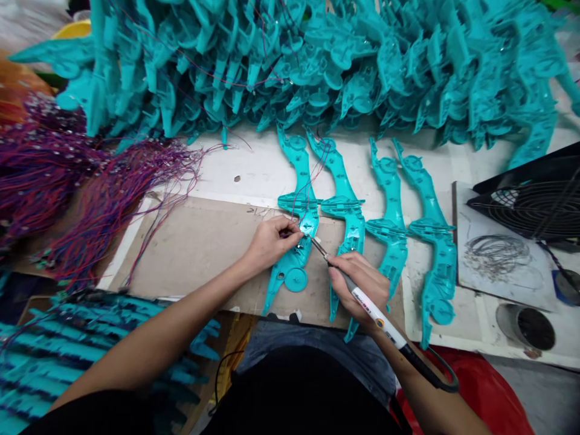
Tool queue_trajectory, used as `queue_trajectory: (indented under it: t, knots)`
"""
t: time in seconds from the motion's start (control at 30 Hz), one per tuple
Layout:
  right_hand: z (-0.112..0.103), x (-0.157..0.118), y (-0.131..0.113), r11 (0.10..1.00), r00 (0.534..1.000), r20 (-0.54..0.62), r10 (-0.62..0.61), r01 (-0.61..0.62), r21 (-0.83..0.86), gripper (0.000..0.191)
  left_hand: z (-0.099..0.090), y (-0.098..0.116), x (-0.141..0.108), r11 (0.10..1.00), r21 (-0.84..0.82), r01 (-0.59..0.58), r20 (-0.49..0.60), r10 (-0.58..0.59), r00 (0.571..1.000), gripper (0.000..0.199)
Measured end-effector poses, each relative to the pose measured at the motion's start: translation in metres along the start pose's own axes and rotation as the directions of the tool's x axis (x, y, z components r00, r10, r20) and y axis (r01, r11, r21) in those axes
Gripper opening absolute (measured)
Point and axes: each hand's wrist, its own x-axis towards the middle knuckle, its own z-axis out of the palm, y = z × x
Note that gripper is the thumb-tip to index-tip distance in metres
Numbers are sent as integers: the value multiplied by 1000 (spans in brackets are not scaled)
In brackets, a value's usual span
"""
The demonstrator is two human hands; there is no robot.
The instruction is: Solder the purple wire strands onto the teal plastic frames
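Note:
My right hand is wrapped round a soldering iron with a white and black handle. The iron's tip reaches a teal plastic bow-shaped shell, near its middle. My left hand is closed in a pinch beside that tip, on thin red and blue wires that run up over the shell. What lies right between the fingertips is too small to make out. Three similar shells lie in a row to the right, the nearest being a second teal shell.
A large heap of teal shells fills the back. Bundled red and purple wires lie at left, above stacked teal parts. At right are a black fan, a coil of solder wire and a metal cup.

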Motion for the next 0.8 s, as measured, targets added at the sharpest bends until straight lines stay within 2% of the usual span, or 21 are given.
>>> queue_trajectory:
  t: [0.23,0.37,0.53,0.8]
  knots:
    - [0,0,-1,999,999,15,-33,33,-3,30,2,-2,-1,995,64,-75,-17,76,997,11]
    - [-4,0,-3,1000,999,-32,22,-23,-12,29,3,-1,-3,987,74,-145,-48,149,988,9]
    - [-5,-1,-4,999,999,-18,37,-37,-2,27,3,-2,-1,969,61,-241,-17,242,970,8]
    - [-1,-2,-3,1000,1000,-16,18,-18,-20,28,2,-6,3,964,24,-264,5,264,964,8]
